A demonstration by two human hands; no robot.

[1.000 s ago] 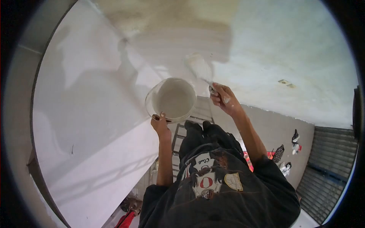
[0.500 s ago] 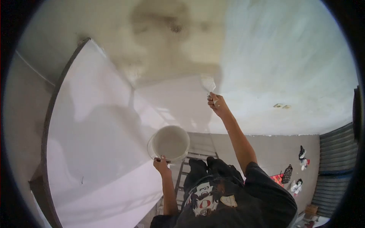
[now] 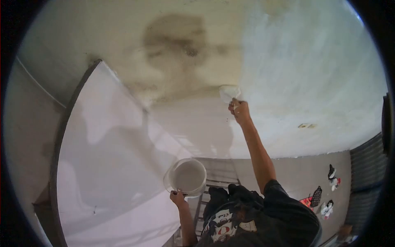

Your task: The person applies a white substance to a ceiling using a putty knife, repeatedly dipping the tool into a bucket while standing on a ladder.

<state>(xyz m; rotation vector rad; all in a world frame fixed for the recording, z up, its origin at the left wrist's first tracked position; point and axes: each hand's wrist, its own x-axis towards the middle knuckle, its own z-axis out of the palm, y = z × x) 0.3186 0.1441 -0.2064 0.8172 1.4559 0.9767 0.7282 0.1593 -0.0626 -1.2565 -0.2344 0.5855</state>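
Observation:
My left hand [image 3: 178,198] grips the near rim of a round bucket [image 3: 188,177], which holds a pale grey-white substance. The bucket is low in the view, in front of my body. Further up and to the right, my right hand [image 3: 239,110] is closed round the handle of a wide white brush [image 3: 229,94]. The brush's head lies against the wall [image 3: 197,119], where the smooth pale lower area meets the yellowish, stained upper area. My right arm is stretched out.
A white panel [image 3: 111,164] with a dark edge stands at the left. A metal ladder [image 3: 200,206] is below the bucket. At the lower right are small items on the floor [image 3: 288,177] and a dark corrugated shutter [image 3: 366,181]. Wall sockets [image 3: 307,126] show at the right.
My right hand has moved the brush up the wall, away from my body. The view has tilted upward, so the bucket appears lower, still in my left hand.

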